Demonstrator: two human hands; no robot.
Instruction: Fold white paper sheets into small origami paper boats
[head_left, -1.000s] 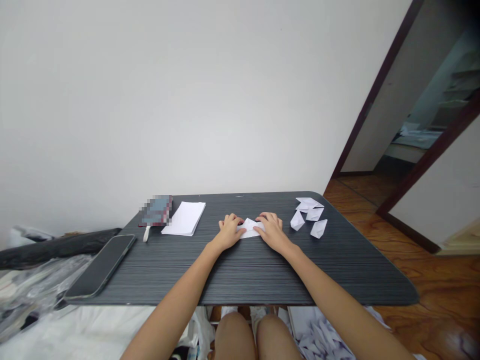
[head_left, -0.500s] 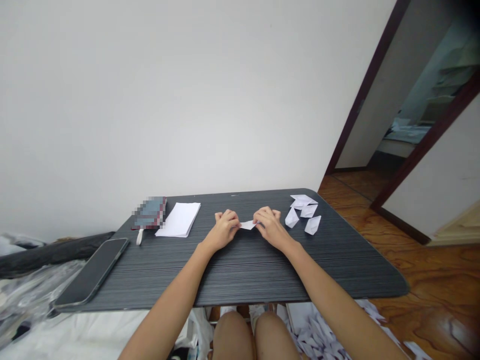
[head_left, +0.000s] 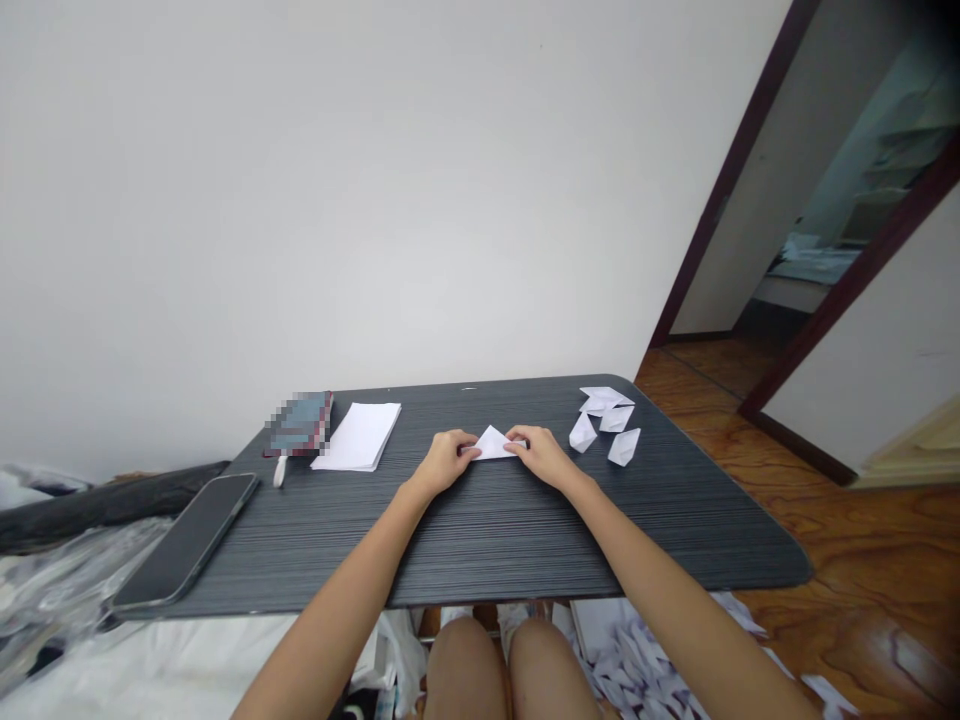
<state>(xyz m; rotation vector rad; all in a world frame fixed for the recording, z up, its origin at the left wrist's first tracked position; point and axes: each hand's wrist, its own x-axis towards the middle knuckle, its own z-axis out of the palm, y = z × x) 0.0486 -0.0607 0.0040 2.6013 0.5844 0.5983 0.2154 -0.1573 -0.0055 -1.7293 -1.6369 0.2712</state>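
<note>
Between my hands, low over the dark table (head_left: pixel 510 540), is a small folded piece of white paper (head_left: pixel 492 443) with its peak pointing away from me. My left hand (head_left: pixel 448 458) pinches its left corner between thumb and fingers. On the opposite corner, my right hand (head_left: pixel 537 452) grips the paper the same way. Just right of my right hand lie several folded white paper pieces (head_left: pixel 623 447). A stack of white paper sheets (head_left: pixel 360 438) rests to the left of my left hand.
A pixelated booklet-like thing (head_left: pixel 301 422) with a white strap lies left of the stack. A phone (head_left: pixel 187 540) is at the table's left edge. Under the table is a heap of folded paper pieces (head_left: pixel 645 665). A doorway (head_left: pixel 795 230) stands on the right.
The paper has turned from a narrow strip into a visible triangle with its peak up. Both hands have shifted their fingers, thumbs now on the paper's near side.
</note>
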